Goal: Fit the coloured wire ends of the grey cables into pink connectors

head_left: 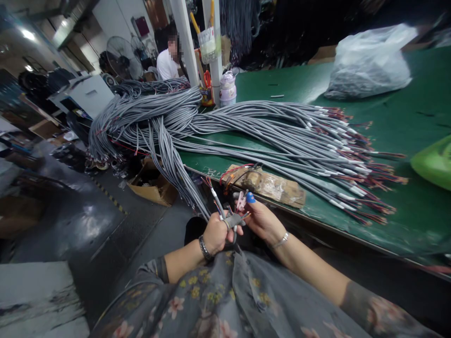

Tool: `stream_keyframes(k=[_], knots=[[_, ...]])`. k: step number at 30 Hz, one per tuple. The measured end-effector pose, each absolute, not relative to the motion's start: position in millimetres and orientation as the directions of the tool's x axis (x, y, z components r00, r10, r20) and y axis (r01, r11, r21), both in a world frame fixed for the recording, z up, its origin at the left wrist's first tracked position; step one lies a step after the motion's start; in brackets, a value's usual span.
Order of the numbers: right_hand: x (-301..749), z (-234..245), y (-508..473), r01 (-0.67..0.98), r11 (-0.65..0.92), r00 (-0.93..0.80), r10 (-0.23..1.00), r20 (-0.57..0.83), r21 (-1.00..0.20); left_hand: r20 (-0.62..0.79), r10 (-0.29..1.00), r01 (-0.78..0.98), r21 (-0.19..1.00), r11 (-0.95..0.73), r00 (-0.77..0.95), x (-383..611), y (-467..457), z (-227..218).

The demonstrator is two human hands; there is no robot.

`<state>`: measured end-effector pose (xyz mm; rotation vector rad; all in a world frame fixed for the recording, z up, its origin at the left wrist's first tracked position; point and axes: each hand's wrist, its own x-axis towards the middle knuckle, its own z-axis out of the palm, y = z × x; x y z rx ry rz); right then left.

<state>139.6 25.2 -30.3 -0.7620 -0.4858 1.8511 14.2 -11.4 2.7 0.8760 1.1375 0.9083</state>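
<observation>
My left hand point(216, 233) is closed around grey cables point(219, 204) whose ends show thin coloured wires. A grey wrapping point(232, 219) sits over its fingers. Close beside it on the right is my right hand point(265, 220), its thumb tip covered in blue. Its fingers pinch a small pink clip-like piece point(241, 201), just above the wire ends; the exact hold is partly hidden. Beyond both hands, a wooden block point(271, 185) with tape and wires on it lies at the bench edge.
Many grey cables point(253, 126) with stripped ends lie across the green bench point(282, 84). Further back are a white plastic bag point(369, 63), a lilac bottle point(228, 89) and a post point(215, 65). A green object point(435, 162) is at right. A cardboard box point(153, 185) stands on the floor; a person point(167, 63) sits behind.
</observation>
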Motion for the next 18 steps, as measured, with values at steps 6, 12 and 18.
stream_keyframes(k=[6, 12, 18], knots=[[137.0, -30.4, 24.4, -0.677, -0.405, -0.237, 0.910, -0.339, -0.615, -0.375, 0.909, -0.133, 0.907, 0.400, 0.183, 15.4, -11.2, 0.9], [141.7, -24.1, 22.0, -0.678, -0.454, -0.329, 0.891, -0.313, -0.578, -0.376, 0.911, -0.132, 0.907, 0.399, 0.168, 10.4, -16.1, 3.2], [146.4, -18.2, 21.8, -0.661, -0.467, -0.334, 0.884, -0.328, -0.587, -0.364, 0.916, -0.124, 0.914, 0.386, 0.165, 6.8, -20.4, 4.9]])
